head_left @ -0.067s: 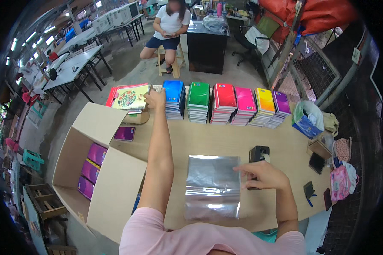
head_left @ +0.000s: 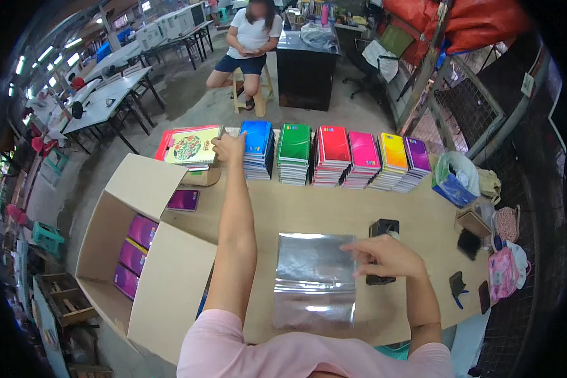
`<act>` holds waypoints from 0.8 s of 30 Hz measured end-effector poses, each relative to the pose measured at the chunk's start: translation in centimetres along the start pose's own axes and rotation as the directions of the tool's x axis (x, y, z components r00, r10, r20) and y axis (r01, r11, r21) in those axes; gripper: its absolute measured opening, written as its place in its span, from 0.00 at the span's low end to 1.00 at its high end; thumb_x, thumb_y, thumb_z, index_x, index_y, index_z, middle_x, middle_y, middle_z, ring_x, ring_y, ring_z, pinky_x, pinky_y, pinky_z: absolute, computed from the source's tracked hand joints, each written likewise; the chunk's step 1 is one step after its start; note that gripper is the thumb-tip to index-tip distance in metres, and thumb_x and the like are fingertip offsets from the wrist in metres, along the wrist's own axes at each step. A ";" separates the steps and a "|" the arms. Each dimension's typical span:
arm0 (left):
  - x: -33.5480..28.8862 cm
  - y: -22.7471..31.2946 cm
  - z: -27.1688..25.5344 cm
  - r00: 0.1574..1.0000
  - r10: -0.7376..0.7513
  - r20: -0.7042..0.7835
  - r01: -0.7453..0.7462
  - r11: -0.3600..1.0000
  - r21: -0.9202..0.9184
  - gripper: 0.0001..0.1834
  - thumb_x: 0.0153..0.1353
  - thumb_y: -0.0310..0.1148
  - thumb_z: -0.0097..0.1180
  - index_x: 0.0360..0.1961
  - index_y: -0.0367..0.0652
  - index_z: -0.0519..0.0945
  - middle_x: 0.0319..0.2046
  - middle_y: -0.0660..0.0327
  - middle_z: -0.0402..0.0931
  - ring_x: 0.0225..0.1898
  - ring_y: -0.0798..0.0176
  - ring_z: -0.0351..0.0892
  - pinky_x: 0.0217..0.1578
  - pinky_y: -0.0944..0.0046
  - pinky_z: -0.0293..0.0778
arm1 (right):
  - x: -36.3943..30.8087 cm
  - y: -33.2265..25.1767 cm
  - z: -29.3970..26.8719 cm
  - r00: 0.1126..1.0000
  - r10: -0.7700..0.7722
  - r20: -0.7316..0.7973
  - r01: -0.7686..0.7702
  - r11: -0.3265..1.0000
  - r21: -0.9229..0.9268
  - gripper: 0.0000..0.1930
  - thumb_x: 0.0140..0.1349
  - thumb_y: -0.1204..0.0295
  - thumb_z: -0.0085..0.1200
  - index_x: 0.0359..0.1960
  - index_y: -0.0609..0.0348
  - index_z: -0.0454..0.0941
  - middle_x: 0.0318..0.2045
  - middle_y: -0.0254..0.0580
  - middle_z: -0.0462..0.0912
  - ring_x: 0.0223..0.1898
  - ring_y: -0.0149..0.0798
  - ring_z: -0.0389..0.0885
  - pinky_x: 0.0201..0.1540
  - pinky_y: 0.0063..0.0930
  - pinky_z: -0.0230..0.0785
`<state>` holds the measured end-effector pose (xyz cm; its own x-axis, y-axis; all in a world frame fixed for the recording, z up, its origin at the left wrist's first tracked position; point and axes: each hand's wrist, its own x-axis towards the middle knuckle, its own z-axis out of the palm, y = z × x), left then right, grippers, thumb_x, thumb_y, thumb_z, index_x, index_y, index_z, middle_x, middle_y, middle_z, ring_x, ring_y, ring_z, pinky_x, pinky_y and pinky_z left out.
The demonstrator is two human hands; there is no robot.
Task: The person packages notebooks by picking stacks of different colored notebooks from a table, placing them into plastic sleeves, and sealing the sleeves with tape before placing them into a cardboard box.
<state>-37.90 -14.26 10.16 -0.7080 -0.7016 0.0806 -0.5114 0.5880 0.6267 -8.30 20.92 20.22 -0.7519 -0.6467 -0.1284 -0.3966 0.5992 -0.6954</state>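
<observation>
Left hand (head_left: pixel 229 147) is stretched out to the far edge of the table (head_left: pixel 309 209), set between two stacks: stack of spiral notebooks (head_left: pixel 192 146) just left of it, stack of blue notebooks (head_left: pixel 256 140) just right. Key relation: the blue covers are faced by the thumb side, the spiral edge by the curled fingers. Both stacks are overlapped or nearly so by the digits; actual contact can't be told. Whether anything is pinched can't be told either, since the fingertips are turned away from view

Long axis of the blue stack is pointed away from the body, roughly in line with the left forearm; top spiral notebook is laid more crosswise. Both are much nearer the left hand than the right

Right hand (head_left: pixel 387 257) is held over the right edge of the clear plastic film (head_left: pixel 315 261), index finger extended leftward, thumb spread below it, nothing seen gripped. Contact with the film can't be confirmed. Film is laid flat in front of the torso, long axis run front to back, crossed by shiny creases. Black tape dispenser (head_left: pixel 379 227) is partly hidden by the right hand, just beside the film
</observation>
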 end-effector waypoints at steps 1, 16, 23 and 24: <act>0.3 0.2 0.0 0.998 0.049 0.040 -0.052 0.995 0.080 0.33 0.43 0.52 0.72 0.46 0.42 0.82 0.55 0.49 0.67 0.57 0.45 0.68 0.52 0.49 0.73 | 1.8 -0.2 -0.5 1.000 0.012 -0.007 -0.011 1.000 0.010 0.26 0.53 0.58 0.66 0.52 0.56 0.77 0.31 0.41 0.83 0.29 0.37 0.82 0.32 0.29 0.74; -9.6 -10.5 -1.0 0.857 0.291 0.425 0.440 0.015 -0.898 0.32 0.61 0.21 0.51 0.66 0.38 0.58 0.56 0.49 0.70 0.52 0.51 0.76 0.51 0.52 0.78 | 35.8 4.5 0.9 0.881 0.143 -0.450 -0.380 0.780 -0.497 0.17 0.54 0.63 0.62 0.37 0.68 0.81 0.36 0.57 0.83 0.39 0.56 0.83 0.45 0.46 0.76; -12.2 -12.6 0.1 0.743 0.372 0.556 0.617 -0.061 -0.785 0.27 0.65 0.23 0.48 0.65 0.40 0.59 0.57 0.49 0.69 0.54 0.50 0.76 0.53 0.50 0.77 | 36.9 7.4 1.1 0.821 0.157 -0.548 -0.479 0.711 -0.514 0.25 0.57 0.75 0.53 0.59 0.66 0.69 0.38 0.55 0.84 0.40 0.55 0.84 0.40 0.57 0.77; -12.5 -12.9 -0.1 0.722 0.381 0.578 0.644 -0.061 -0.763 0.27 0.65 0.23 0.48 0.65 0.39 0.59 0.57 0.49 0.69 0.54 0.50 0.76 0.53 0.49 0.76 | 36.1 6.9 0.3 0.841 0.123 -0.528 -0.441 0.720 -0.536 0.28 0.56 0.77 0.53 0.61 0.65 0.66 0.37 0.55 0.84 0.40 0.55 0.84 0.40 0.55 0.77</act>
<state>-22.42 -13.13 1.10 -0.9872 -0.0497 -0.1516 -0.0529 -0.7943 0.6052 -38.06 1.55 10.55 -0.9585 -0.2212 0.1798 -0.2361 0.9695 -0.0656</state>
